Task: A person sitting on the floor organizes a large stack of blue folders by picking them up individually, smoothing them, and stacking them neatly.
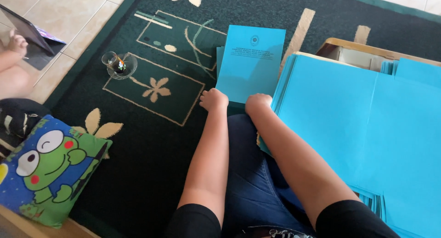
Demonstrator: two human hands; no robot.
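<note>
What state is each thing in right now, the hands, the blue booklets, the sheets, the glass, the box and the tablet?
Left hand: curled, on the booklet stack's near edge.
Right hand: curled, on the same edge.
Booklets: closed, stacked flat on the rug.
Sheets: unfolded, piled flat.
Glass: upright in a saucer, almost empty.
Box: open.
Tablet: propped up, another person's hand on it.

matt blue paper booklet (251, 63), fuzzy dark woven carpet (151, 146), clear glossy glass (115, 63), soft cloth frog cushion (50, 167)
</note>
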